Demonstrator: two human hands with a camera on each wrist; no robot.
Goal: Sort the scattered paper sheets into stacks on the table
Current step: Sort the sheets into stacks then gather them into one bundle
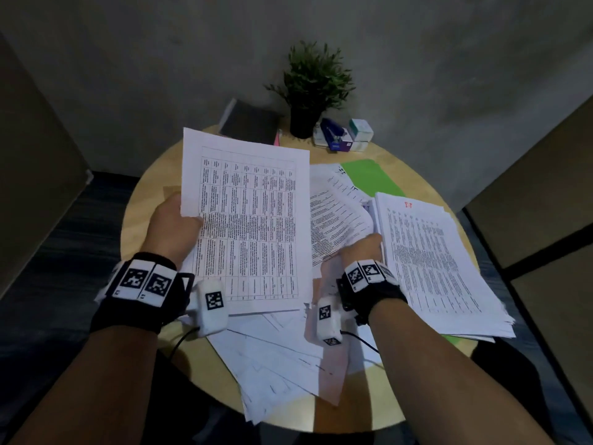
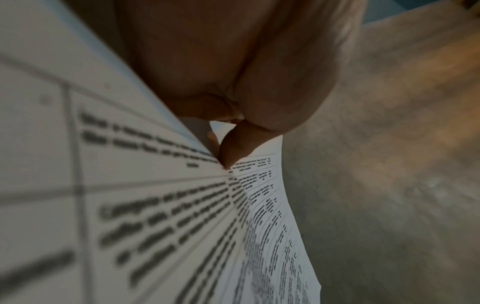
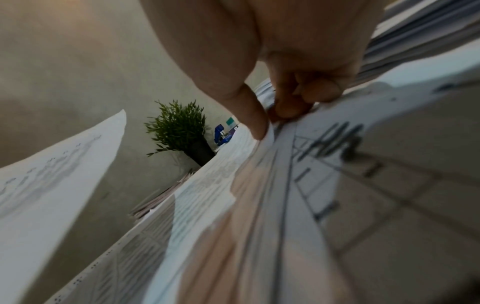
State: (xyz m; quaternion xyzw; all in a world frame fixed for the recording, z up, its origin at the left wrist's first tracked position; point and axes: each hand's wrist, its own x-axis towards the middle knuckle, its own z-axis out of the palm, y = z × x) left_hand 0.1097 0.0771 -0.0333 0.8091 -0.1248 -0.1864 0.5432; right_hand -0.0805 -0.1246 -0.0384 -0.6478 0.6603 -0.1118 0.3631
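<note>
My left hand (image 1: pixel 175 220) holds a printed table sheet (image 1: pixel 247 220) up above the round wooden table (image 1: pixel 141 200), pinching its left edge; the left wrist view shows the thumb (image 2: pixel 241 144) pressed on that sheet (image 2: pixel 155 205). My right hand (image 1: pixel 362 248) pinches the near edge of loose printed sheets (image 1: pixel 340 216) at the table's middle; in the right wrist view its fingers (image 3: pixel 259 123) curl on those sheets (image 3: pixel 285 185). A thick stack with a red mark (image 1: pixel 439 261) lies right of that hand. More scattered sheets (image 1: pixel 288 358) fan out toward the near edge.
At the back stand a potted plant (image 1: pixel 313 88), a dark notebook (image 1: pixel 248 122), a blue stapler on small boxes (image 1: pixel 340 136). A green folder (image 1: pixel 372 178) lies under the papers at back right. Bare wood shows at the table's left.
</note>
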